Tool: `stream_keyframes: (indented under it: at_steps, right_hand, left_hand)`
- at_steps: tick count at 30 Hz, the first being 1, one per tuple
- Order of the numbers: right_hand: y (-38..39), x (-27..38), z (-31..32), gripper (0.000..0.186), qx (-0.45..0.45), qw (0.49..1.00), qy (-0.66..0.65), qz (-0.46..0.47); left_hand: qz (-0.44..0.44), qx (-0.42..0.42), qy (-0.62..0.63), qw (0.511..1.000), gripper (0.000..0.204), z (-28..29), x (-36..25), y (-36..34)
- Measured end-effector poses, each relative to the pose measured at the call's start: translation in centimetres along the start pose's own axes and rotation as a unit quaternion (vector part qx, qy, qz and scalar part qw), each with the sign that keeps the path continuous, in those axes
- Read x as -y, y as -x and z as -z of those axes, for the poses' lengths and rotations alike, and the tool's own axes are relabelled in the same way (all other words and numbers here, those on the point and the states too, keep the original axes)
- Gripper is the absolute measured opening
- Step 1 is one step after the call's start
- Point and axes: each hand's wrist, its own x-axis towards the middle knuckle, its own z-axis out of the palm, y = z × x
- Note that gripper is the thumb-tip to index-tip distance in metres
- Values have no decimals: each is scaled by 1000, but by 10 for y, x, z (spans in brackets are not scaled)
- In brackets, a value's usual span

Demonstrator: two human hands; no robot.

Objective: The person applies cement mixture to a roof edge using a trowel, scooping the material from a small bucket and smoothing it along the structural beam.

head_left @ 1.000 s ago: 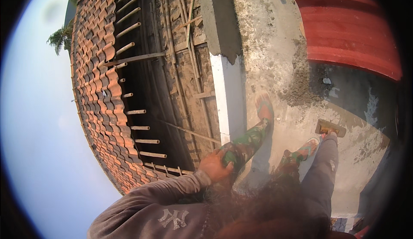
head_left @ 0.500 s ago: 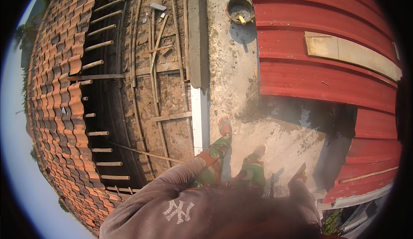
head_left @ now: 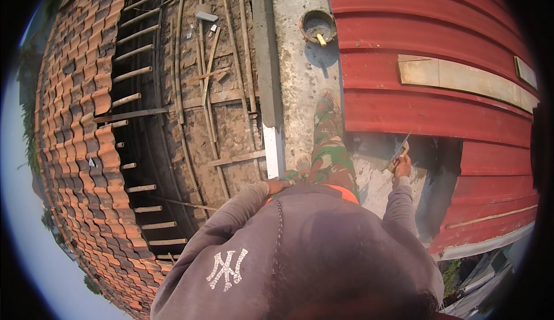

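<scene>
My right hand (head_left: 402, 166) grips a trowel (head_left: 395, 157), held out to the right of my body; its thin blade shows almost edge-on. At my left side, my left hand (head_left: 279, 185) lies flat by my leg, close to the end of a white block (head_left: 273, 150) in the low wall; whether it touches the wall or my leg I cannot tell. Ahead on the concrete ledge stands a round bucket (head_left: 303, 29) with a yellowish handle (head_left: 321, 41) sticking out. One foot (head_left: 327, 102) in camouflage trousers is forward on the ledge.
Left of the grey mortared wall (head_left: 266, 60) lie bamboo poles (head_left: 179, 72) over a rough brown surface, and beyond them orange roof tiles (head_left: 72, 112). Red metal roofing (head_left: 427, 112) covers the right, carrying a long pale board (head_left: 473, 79). Bamboo ends (head_left: 131, 75) jut from the tiles.
I have stepped forward along the ledge toward the bucket. My right hand has moved forward with the trowel. My left hand has shifted from my leg to near the white block.
</scene>
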Motion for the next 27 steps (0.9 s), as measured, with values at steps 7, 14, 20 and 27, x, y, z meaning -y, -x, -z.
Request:
stream_keyframes:
  at_steps: [7, 14, 20, 27]
  right_hand:
    - [-102, 161, -269, 29, 192, 980, -46, -20]
    - [-102, 282, -544, 37, 343, 939, -15, -26]
    - [-133, 273, -681, 40, 411, 908, -1, -80]
    - [-162, 211, -761, 44, 393, 902, 42, -173]
  left_hand:
    - [156, -161, 76, 972, 117, 139, -101, -4]
    - [221, -222, 44, 949, 121, 293, -210, 29]
    - [215, -206, 83, 951, 123, 366, -204, -8]
    - [263, -148, 73, 951, 121, 493, -213, -20]
